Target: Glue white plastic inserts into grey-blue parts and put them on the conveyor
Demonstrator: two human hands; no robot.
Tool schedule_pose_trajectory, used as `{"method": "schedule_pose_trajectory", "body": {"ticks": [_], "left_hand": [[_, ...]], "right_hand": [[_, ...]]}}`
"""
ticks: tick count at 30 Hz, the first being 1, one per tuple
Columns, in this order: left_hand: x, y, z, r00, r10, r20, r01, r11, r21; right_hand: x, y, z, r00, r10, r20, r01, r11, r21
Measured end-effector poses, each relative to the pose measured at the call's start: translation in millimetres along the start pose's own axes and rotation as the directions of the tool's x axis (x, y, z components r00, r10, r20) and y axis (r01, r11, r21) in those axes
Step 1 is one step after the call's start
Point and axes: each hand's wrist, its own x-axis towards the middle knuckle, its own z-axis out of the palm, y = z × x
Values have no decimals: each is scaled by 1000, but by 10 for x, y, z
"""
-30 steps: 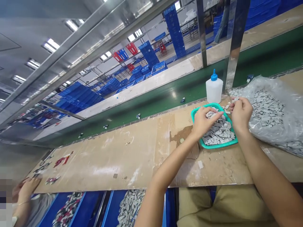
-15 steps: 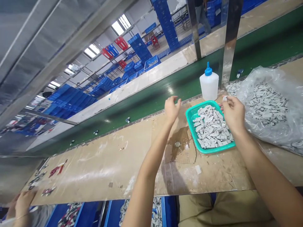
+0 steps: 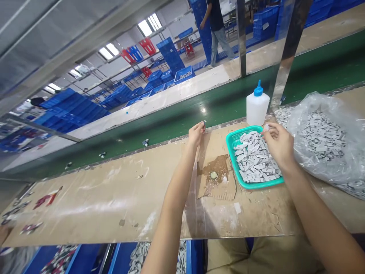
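My left hand [image 3: 196, 133] reaches to the bench's far edge by the green conveyor belt [image 3: 182, 118], its fingertips pinched on a small dark piece. My right hand [image 3: 278, 142] hovers over the far right corner of a teal tray [image 3: 232, 152] heaped with small grey parts, fingers pinched on a small white piece. A white glue bottle [image 3: 257, 106] with a blue cap stands just behind the tray.
A clear plastic bag [image 3: 327, 137] of grey parts lies at the right. Torn cardboard with a small round disc [image 3: 213, 175] sits left of the tray. Small pieces ride the belt. Blue bins of parts sit under the bench. A person stands among blue crates far back.
My left hand left the tray and moved left and outward to the bench's far edge, closing on a small piece. My right hand stayed at the tray's far corner.
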Motion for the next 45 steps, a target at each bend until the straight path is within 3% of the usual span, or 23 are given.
{"method": "schedule_pose_trajectory", "body": {"ticks": [3, 6, 7, 8, 10, 14, 16, 21, 25, 27, 37, 45], "left_hand": [[-363, 103, -276, 993, -108, 36, 114, 937, -330], [-808, 154, -571, 948, -262, 181, 307, 602, -737], [-944, 148, -648, 932, -288, 221, 344, 507, -790], [-1063, 129, -710, 923, -304, 235, 360, 468, -808], [-1239, 61, -787, 921, -317, 225, 360, 474, -804], [-1376, -108, -831, 942, -291, 169, 307, 536, -786], [-1392, -161, -858, 953, -266, 146, 272, 542, -795], [-1384, -215, -1063, 986, -72, 153, 165, 606, -778], [-1334, -286, -1205, 997, 22, 71, 38, 675, -737], [-1316, -321, -1226, 998, 28, 49, 16, 699, -715], [-1239, -494, -1126, 992, -52, 116, 117, 739, -663], [-1239, -534, -1094, 983, -25, 180, 134, 768, -626]], "right_hand": [[-43, -81, -12, 1000, -29, -11, 31, 989, 144], [-163, -244, 2, 995, -99, -2, 98, 981, 167], [-228, -314, 27, 990, -134, 35, 128, 982, 141], [-305, -385, 67, 979, -179, 94, 168, 979, 111], [-489, -512, 197, 922, -271, 275, 261, 962, 74], [-849, -614, 563, 671, -309, 674, 372, 926, 55], [-962, -582, 694, 599, -283, 749, 421, 907, 7], [-1042, -501, 720, 586, -258, 768, 470, 880, -64], [-1049, -528, 669, 458, -365, 810, 650, 760, -25], [-1066, -539, 660, 432, -406, 805, 695, 719, -11], [-1109, -550, 664, 368, -381, 848, 794, 603, -74], [-1115, -525, 677, 393, -367, 843, 778, 621, -92]]}}
